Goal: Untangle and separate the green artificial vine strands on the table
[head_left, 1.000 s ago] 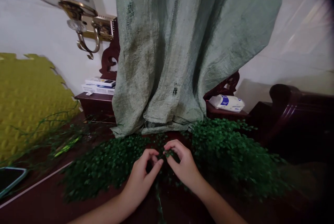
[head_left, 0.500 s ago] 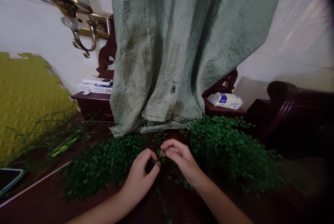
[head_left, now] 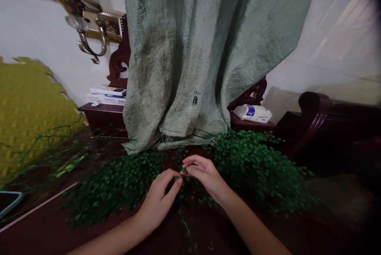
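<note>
The right hand (head_left: 206,177) had its fingers pinched on a small leafy sprig (head_left: 183,171), between the left foliage heap (head_left: 113,191) and right foliage heap (head_left: 258,167) on the dark-red surface (head_left: 217,231). The left hand's (head_left: 159,197) thumb and forefinger nearly met beside it; whether they gripped it was unclear.

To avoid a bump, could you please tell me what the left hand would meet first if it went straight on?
The left hand would probably meet the small green sprig at the right hand first, though depth is hard to judge.
</note>
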Tool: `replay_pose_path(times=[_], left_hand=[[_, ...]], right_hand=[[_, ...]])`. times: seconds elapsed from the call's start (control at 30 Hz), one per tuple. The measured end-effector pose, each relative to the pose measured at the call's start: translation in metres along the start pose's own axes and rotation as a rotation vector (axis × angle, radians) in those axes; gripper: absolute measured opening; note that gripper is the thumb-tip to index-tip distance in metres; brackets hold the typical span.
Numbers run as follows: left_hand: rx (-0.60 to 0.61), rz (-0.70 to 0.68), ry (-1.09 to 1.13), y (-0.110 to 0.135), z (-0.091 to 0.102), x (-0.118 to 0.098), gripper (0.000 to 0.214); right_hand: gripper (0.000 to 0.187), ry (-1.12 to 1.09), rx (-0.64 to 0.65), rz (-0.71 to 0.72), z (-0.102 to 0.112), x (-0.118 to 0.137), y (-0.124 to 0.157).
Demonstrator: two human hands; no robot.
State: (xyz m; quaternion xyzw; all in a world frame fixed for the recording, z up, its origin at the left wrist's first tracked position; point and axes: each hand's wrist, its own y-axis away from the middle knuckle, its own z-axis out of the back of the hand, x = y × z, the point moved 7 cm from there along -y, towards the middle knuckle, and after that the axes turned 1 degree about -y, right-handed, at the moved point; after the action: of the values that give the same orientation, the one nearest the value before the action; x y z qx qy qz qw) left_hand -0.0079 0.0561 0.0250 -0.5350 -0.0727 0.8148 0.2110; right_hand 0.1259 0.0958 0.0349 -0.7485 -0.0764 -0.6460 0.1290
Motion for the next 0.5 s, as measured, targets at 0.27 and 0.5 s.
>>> replay_pose_path(times=[0.27, 0.5], left_hand=[[0.006, -0.136, -0.107, 0.004, -0.001, -0.016, 0.025], [0.000, -0.113, -0.095, 0.005, 0.000, -0.015, 0.026]], right_hand=[[0.022, 0.089, 0.126, -0.013, -0.009, 0.004, 0.005], [0.019, 0.081, 0.121, 0.000, -0.009, 0.007, 0.005]])
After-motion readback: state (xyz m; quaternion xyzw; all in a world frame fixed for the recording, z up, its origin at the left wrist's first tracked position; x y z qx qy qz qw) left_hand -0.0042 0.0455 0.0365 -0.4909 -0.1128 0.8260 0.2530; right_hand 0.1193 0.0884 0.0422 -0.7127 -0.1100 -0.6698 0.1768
